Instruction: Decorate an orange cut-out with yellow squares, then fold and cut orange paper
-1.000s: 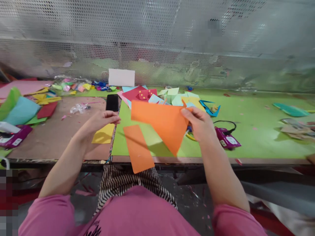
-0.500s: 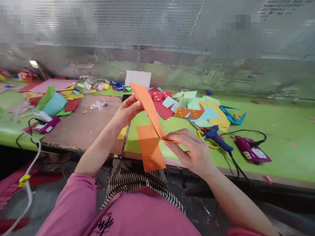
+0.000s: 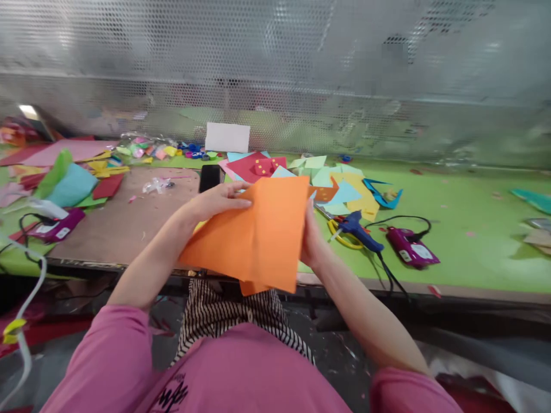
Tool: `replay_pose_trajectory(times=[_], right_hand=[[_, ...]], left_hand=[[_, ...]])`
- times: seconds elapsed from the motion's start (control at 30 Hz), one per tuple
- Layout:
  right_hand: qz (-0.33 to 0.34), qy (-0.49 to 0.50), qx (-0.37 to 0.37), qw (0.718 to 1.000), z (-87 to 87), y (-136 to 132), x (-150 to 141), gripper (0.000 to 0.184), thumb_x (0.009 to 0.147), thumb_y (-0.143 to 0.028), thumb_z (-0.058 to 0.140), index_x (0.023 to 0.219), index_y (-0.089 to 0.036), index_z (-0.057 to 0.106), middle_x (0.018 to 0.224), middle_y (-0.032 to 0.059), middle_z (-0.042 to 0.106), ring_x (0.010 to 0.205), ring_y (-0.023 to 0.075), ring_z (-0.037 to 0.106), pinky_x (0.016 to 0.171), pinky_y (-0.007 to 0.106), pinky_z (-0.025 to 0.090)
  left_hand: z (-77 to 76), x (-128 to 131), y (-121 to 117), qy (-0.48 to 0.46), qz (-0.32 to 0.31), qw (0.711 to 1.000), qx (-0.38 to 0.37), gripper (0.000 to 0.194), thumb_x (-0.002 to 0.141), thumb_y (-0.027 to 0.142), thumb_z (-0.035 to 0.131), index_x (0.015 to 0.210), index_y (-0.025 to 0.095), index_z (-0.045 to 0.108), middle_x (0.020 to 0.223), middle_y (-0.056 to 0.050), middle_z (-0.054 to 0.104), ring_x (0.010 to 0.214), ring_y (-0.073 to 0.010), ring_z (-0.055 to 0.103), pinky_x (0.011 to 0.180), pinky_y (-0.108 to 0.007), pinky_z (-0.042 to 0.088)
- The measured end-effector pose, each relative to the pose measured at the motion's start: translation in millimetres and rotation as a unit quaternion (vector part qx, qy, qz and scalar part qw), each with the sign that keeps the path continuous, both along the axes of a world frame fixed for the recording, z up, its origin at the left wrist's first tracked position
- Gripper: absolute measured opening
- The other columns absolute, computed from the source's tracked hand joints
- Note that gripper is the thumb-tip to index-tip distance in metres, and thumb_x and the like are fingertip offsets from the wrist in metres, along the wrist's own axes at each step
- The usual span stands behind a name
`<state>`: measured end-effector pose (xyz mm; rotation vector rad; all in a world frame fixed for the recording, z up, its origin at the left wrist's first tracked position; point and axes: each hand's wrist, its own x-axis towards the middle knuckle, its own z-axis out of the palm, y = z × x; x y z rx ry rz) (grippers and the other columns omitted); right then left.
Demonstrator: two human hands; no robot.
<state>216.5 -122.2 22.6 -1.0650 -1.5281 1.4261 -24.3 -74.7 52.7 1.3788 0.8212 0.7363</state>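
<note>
Orange paper (image 3: 282, 229), seemingly bent into panels but not yet pressed flat, spans from the left hand (image 3: 217, 201), pinching its upper edge, to the right hand (image 3: 312, 240), whose grip I can't tell.

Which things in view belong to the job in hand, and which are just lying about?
In use:
orange sheet, left hand on it, right hand at its edge
orange piece beneath, perhaps

Apparently lying about:
glue gun
scissors
phone
white card

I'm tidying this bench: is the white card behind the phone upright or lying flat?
Upright. The white card shows its broad face in front of the mesh; what supports it, I cannot tell.
</note>
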Motion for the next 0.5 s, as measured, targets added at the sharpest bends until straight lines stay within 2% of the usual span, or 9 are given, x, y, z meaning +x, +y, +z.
replay_pose_trajectory(times=[0.07, 0.1, 0.2, 0.27, 0.33, 0.37, 0.43, 0.47, 0.5], right_hand=[[-0.019, 0.07, -0.092, 0.993, -3.9, 4, 2, 0.086, 0.083, -0.095, 0.031, 0.106, -0.024, 0.074, 0.107, 0.0119, 0.079, 0.099, 0.0288, 0.074, 0.077, 0.041, 0.06], [-0.031, 0.08, -0.114, 0.99, -6.2, 7, 3, 0.077, 0.08, -0.092, 0.045, 0.104, -0.025, 0.074, 0.107, 0.0104, 0.079, 0.099, 0.0276, 0.074, 0.077, 0.039, 0.06], [-0.043, 0.056, -0.106, 0.992, -11.7, 12, 1, 0.06, 0.064, -0.068, 0.084, 0.106, -0.027, 0.073, 0.114, 0.0056, 0.078, 0.099, 0.0247, 0.073, 0.079, 0.035, 0.061], [-0.032, 0.042, -0.058, 0.997, -8.7, 14, -2, 0.053, 0.063, -0.059, 0.087, 0.103, -0.027, 0.073, 0.114, 0.0061, 0.078, 0.099, 0.0252, 0.073, 0.08, 0.037, 0.062], [-0.033, 0.035, 0.014, 0.999, 3.7, 16, -3, 0.044, 0.072, -0.057, 0.081, 0.101, -0.025, 0.072, 0.109, 0.0066, 0.079, 0.098, 0.025, 0.073, 0.085, 0.04, 0.062], [-0.039, 0.033, 0.049, 0.997, 13.3, 16, -3, 0.04, 0.076, -0.055, 0.078, 0.102, -0.025, 0.071, 0.109, 0.0058, 0.078, 0.1, 0.0244, 0.072, 0.089, 0.04, 0.061], [-0.06, 0.03, 0.105, 0.992, 35.5, 15, 0, 0.036, 0.081, -0.052, 0.075, 0.107, -0.026, 0.07, 0.111, 0.0029, 0.076, 0.105, 0.023, 0.07, 0.096, 0.041, 0.058], [-0.078, 0.019, 0.147, 0.986, 46.2, 13, 2, 0.034, 0.084, -0.05, 0.075, 0.108, -0.027, 0.07, 0.113, 0.0025, 0.075, 0.108, 0.0231, 0.068, 0.098, 0.041, 0.057], [-0.108, -0.017, 0.222, 0.969, 55.2, 11, 5, 0.031, 0.087, -0.049, 0.072, 0.108, -0.026, 0.07, 0.113, 0.0032, 0.074, 0.108, 0.0234, 0.068, 0.098, 0.042, 0.056]], left_hand=[[-6.2, -9, 2, 0.037, 0.052, 0.998, 0.008, 0.057, 0.07, 0.04, 0.085, 0.121, 0.024, 0.067, 0.111, -0.006, 0.078, 0.104, -0.027, 0.075, 0.085, -0.037, 0.061], [-8.6, -12, 2, 0.046, 0.062, 0.997, 0.008, 0.056, 0.07, 0.041, 0.084, 0.121, 0.023, 0.067, 0.109, -0.005, 0.079, 0.103, -0.026, 0.074, 0.085, -0.036, 0.061], [-10.0, -16, 4, 0.059, 0.067, 0.996, 0.006, 0.045, 0.073, 0.045, 0.081, 0.11, 0.021, 0.07, 0.092, 0.001, 0.077, 0.099, -0.0242, 0.073, 0.081, -0.032, 0.058], [-3.8, -13, 6, 0.072, 0.074, 0.994, 0.029, 0.035, 0.077, 0.046, 0.076, 0.098, 0.019, 0.071, 0.08, 0.003, 0.072, 0.093, -0.0226, 0.073, 0.077, -0.028, 0.055], [10.2, -8, 8, 0.087, 0.087, 0.988, 0.091, 0.031, 0.077, 0.045, 0.075, 0.09, 0.017, 0.072, 0.074, 0.003, 0.067, 0.085, -0.0199, 0.072, 0.071, -0.026, 0.052], [19.8, -5, 8, 0.089, 0.098, 0.98, 0.146, 0.03, 0.077, 0.044, 0.075, 0.088, 0.017, 0.072, 0.075, 0.003, 0.067, 0.081, -0.0188, 0.071, 0.069, -0.026, 0.051], [41.3, 0, 3, 0.06, 0.112, 0.97, 0.209, 0.03, 0.077, 0.047, 0.077, 0.09, 0.02, 0.071, 0.084, 0.003, 0.071, 0.083, -0.0177, 0.07, 0.073, -0.029, 0.052], [51.0, 1, -2, 0.036, 0.128, 0.952, 0.276, 0.029, 0.081, 0.048, 0.074, 0.091, 0.021, 0.071, 0.089, 0.001, 0.073, 0.086, -0.0192, 0.069, 0.077, -0.033, 0.054], [58.7, 1, -8, 0.023, 0.136, 0.942, 0.307, 0.026, 0.084, 0.048, 0.074, 0.091, 0.023, 0.071, 0.093, 0.002, 0.074, 0.092, -0.0199, 0.069, 0.084, -0.036, 0.054]])
